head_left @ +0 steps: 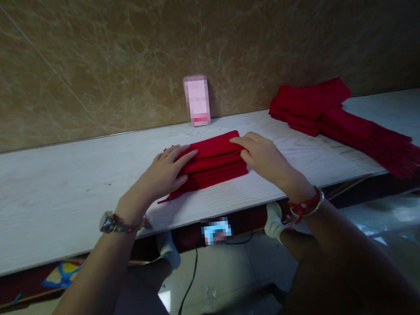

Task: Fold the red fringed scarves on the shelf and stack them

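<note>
A red scarf point(217, 159), folded into several stacked layers, lies on the white wood-grain bench top with a bit of fringe showing at its left end. My left hand point(169, 171) curves over that left end, index finger along the top layer and thumb against the near side; it is closed on the cloth. At the opposite end my right hand point(263, 155) grips the right edge, index finger on top and thumb at the side. The parts of the fingers behind the folds are hidden.
Farther right, a second red scarf point(308, 107) is loosely folded, its fringed end spread toward the front edge. A phone point(197, 99) leans upright on the brown marbled wall. Below the white bench top point(52, 200) are my feet and a black cable point(191, 277).
</note>
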Tool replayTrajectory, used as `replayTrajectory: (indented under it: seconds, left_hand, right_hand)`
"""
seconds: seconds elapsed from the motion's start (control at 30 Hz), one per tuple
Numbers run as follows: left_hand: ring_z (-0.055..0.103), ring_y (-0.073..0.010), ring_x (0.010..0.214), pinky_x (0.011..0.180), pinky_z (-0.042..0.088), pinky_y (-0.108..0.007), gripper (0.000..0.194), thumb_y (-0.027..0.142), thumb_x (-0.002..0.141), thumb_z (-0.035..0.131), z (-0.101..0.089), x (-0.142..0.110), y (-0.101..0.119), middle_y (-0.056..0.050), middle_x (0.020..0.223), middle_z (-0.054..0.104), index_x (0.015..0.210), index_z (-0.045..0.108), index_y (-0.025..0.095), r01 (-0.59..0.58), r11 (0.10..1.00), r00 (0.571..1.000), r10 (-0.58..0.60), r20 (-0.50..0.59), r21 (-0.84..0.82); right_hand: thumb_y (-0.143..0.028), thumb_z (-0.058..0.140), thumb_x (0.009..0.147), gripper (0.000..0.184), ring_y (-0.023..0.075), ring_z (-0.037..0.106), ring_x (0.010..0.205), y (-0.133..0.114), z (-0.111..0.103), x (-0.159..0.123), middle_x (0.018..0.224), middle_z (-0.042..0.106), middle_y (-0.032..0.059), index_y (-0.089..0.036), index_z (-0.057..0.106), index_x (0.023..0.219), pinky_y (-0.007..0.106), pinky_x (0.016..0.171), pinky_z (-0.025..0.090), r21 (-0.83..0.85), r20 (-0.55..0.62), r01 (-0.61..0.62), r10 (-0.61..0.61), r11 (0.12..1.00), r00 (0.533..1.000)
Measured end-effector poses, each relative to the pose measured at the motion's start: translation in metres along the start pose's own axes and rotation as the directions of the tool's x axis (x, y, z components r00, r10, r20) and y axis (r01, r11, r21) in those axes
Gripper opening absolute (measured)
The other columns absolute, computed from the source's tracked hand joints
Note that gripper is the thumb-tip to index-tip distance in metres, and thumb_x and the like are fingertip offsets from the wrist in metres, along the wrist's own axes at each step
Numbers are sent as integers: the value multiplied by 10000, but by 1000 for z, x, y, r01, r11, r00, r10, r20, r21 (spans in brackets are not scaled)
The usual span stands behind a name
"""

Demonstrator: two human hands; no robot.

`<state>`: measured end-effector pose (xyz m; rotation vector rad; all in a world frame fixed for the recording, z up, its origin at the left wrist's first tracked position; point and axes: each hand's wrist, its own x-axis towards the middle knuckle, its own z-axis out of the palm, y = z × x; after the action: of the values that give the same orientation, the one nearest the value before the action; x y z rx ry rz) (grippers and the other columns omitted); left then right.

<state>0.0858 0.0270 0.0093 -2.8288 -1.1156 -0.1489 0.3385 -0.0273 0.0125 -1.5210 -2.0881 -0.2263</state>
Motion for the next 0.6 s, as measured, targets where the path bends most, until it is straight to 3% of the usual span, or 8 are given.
replayTrajectory:
  seconds: [0.13, 0.23, 0.33, 0.5, 0.6]
  left_hand:
    - [281, -298, 1364, 1072, 322, -480, 592, 240, 852, 437, 11, -8, 8, -106, 1498, 312, 1432, 315, 221, 38, 999, 998, -37, -54, 13]
    - [261, -312, 1373, 1066, 333, -484, 592, 250, 864, 429, 15, -12, 6, -95, 1509, 286, 1439, 290, 235, 67, 998, 995, -66, -71, 3]
    - [266, -304, 1370, 1069, 336, -482, 597, 262, 872, 422, 17, -13, 1, -113, 1506, 281, 1445, 260, 211, 27, 999, 996, -29, -80, -30]
    - [288, -315, 1357, 1058, 351, -500, 584, 287, 889, 416, 22, -14, -5, -130, 1501, 276, 1443, 251, 205, -13, 998, 992, 6, -123, -58]
    - [290, -310, 1358, 1071, 335, -498, 551, 310, 907, 398, 23, -16, -5, -130, 1493, 291, 1433, 276, 204, -24, 998, 990, 14, -140, -66]
  right_hand:
    - [-34, 353, 819, 442, 214, 566, 936, 6, 4, 7, 994, 620, 89, -167, 622, 1143, 366, 867, 450, 18, -91, 69, -67, 997, 994]
    - [-37, 362, 814, 439, 206, 575, 901, 11, 13, 2, 993, 614, 97, -148, 616, 1154, 361, 847, 466, 36, -72, 61, -59, 997, 996]
    - [-35, 374, 803, 430, 202, 583, 874, 13, 19, -6, 968, 615, 95, -147, 629, 1130, 360, 822, 482, 51, -80, 42, -37, 998, 996]
    - [-43, 387, 801, 409, 201, 591, 854, 7, 18, -9, 925, 618, 83, -171, 648, 1089, 358, 802, 498, 46, -236, 45, -33, 998, 971]
    - [-45, 383, 800, 413, 200, 595, 849, 5, 18, -9, 931, 613, 84, -182, 647, 1087, 355, 784, 510, 38, -247, 52, -41, 998, 968]
